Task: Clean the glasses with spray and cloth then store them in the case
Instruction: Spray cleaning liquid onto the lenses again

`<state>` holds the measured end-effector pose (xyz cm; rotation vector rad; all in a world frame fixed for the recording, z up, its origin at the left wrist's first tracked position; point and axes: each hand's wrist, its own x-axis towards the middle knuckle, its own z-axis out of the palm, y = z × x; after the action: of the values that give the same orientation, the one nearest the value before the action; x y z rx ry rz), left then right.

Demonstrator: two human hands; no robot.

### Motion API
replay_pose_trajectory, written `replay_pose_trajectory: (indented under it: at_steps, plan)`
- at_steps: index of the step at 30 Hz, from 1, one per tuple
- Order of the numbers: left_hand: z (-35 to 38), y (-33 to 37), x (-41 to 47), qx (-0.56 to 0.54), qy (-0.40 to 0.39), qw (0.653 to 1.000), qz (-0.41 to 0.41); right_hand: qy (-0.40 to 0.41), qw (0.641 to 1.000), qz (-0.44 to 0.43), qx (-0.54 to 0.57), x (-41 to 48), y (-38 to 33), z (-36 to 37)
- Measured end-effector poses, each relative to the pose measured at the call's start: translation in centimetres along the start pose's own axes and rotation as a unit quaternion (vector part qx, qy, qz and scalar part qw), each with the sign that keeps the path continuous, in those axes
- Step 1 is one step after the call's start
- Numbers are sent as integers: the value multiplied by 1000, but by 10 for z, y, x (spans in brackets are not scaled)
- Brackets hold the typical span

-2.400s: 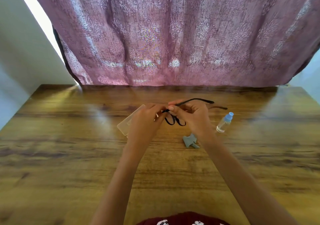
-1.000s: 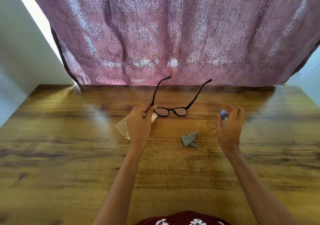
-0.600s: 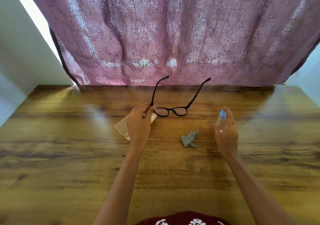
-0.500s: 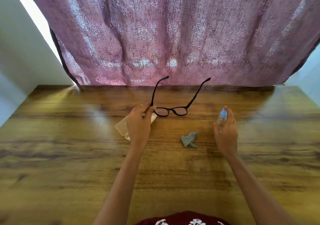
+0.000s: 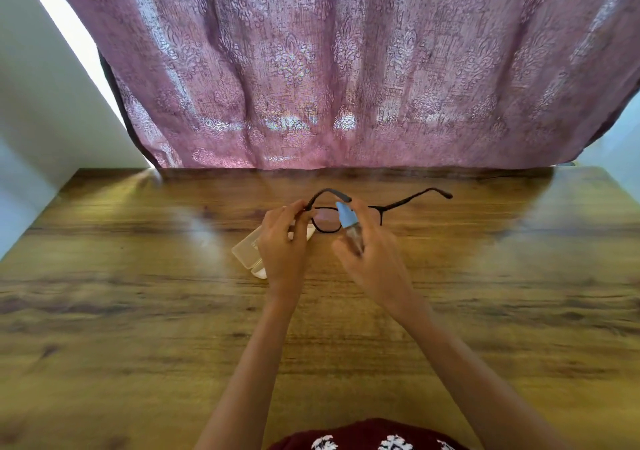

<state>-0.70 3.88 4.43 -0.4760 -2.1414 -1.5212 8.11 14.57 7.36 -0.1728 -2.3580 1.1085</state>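
Black-framed glasses point(image 5: 327, 219) hang above the wooden bench point(image 5: 138, 311), both temples unfolded and pointing away toward the purple curtain point(image 5: 346, 68). The left hand point(image 5: 282, 245) pinches them at the left hinge, its grip pressed together on the frame. The right hand point(image 5: 372, 259) is wrapped around a small clear spray bottle point(image 5: 349, 229) with a blue cap, held just in front of the lenses, nozzle end tilted up toward them. To spray well, I'd say keep the frame steady by that hinge, aim at one lens at a time and press lightly so mist lands on glass, not fingers. The translucent case point(image 5: 249, 254) lies on the bench, partly hidden under the left hand. The cloth is hidden.
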Motion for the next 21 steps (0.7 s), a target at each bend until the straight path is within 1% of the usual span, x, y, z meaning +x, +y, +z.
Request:
replay_pose_trajectory:
  at_steps: [7, 14, 21]
  plan:
    - [0, 0, -1, -7, 10, 1000, 21, -28, 999, -5, -46, 9, -9, -1]
    - [3, 0, -2, -24, 8, 999, 20, -4, 996, -4, -90, 10, -7, 1]
    - [3, 4, -2, -41, 5, 999, 18, 10, 997, 3, -79, 8, -6, 2]
